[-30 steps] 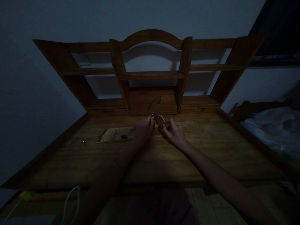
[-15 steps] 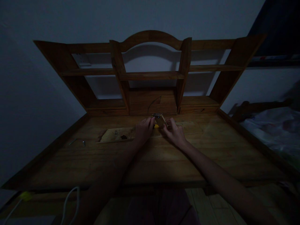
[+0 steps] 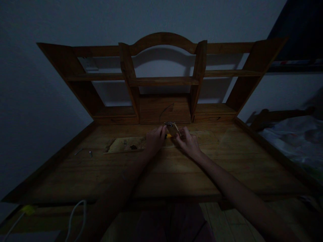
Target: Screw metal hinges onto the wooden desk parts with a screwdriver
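Both hands meet over the middle of the wooden desk, around a small flat brown piece [image 3: 173, 129] with a dark metal fitting [image 3: 169, 124] at its top edge. My left hand [image 3: 155, 137] pinches near the fitting on the left side. Closed on the piece's right edge is my right hand [image 3: 188, 140]. Something yellow [image 3: 168, 135] shows between the hands, partly hidden by my left fingers. Beneath them lies a long pale board [image 3: 121, 145] with a dark patch on it. Dim light hides the finer detail of the piece.
A wooden shelf unit [image 3: 163, 81] rises from the back of the desk [image 3: 176, 178]. To the left lie a thin rod [image 3: 78, 152] and a small metal part [image 3: 91, 154]. A white cable [image 3: 75, 211] hangs at the front left. Plastic-covered things [image 3: 295, 137] stand at the right.
The brown piece and its metal fitting have tilted slightly between my fingers. Both hands stay in nearly the same place.
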`<state>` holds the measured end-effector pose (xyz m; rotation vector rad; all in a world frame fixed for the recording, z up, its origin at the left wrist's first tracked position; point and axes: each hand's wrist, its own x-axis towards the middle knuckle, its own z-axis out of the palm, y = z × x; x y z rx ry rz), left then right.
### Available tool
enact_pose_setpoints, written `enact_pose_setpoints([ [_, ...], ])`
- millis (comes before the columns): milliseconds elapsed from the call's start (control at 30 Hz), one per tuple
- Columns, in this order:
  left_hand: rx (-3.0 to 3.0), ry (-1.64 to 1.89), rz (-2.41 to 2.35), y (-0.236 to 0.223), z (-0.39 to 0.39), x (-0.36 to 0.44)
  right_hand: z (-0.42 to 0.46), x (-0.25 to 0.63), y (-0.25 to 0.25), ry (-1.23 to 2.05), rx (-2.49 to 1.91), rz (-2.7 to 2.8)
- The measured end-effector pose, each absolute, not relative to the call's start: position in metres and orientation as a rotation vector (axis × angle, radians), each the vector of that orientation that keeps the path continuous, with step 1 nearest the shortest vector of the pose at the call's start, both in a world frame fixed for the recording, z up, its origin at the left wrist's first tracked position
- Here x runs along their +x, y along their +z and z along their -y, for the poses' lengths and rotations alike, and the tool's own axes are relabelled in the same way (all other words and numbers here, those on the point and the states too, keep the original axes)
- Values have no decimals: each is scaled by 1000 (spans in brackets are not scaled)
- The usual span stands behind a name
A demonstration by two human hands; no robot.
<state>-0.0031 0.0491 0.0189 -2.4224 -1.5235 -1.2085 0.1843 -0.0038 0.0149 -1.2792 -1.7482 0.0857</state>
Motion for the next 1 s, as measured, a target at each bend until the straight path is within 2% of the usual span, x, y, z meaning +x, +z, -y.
enact_pose_setpoints([
  [167, -2409, -1224, 1594, 23, -47, -1, 2, 184, 14, 79, -1285, 1738],
  [400, -2374, -1188, 1381, 19, -52, -2, 2, 185, 14, 101, -1256, 1741],
  [1000, -2461, -1265, 1364, 17, -55, 0, 2, 184, 12, 99, -1257, 1714],
])
